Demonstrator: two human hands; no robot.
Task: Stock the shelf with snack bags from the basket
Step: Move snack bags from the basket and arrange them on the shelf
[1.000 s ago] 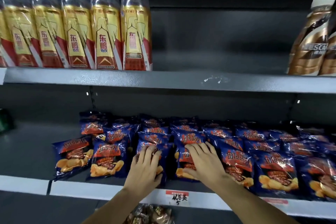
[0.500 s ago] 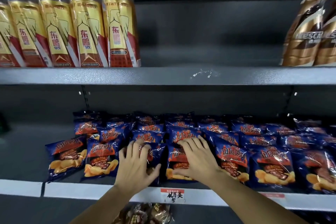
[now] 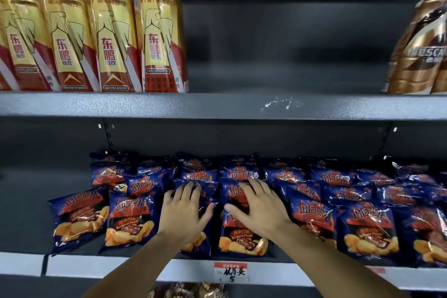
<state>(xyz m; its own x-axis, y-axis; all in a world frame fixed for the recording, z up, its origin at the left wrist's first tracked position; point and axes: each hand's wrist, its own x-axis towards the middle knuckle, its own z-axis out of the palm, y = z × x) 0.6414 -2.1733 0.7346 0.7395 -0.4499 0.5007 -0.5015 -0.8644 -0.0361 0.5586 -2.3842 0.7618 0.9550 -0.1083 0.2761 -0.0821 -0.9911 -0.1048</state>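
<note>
Several dark blue snack bags with orange chips printed on them lie overlapping in rows on the lower shelf [image 3: 121, 267]. My left hand [image 3: 185, 213] lies flat with spread fingers on one front-row snack bag [image 3: 193, 244]. My right hand [image 3: 260, 209] presses flat on the neighbouring snack bag [image 3: 242, 242] just to its right. Neither hand curls round a bag. The basket is out of view.
The upper shelf [image 3: 217, 105] carries gold-and-red drink bottles [image 3: 108, 38] at left and brown coffee bottles [image 3: 420, 48] at right, with a bare gap between. A price tag [image 3: 231, 272] hangs on the lower shelf's front lip. Brown wrapped goods [image 3: 188, 290] show below.
Both hands have slid a little deeper into the shelf over the bags, still flat. The camera has moved closer and slightly right.
</note>
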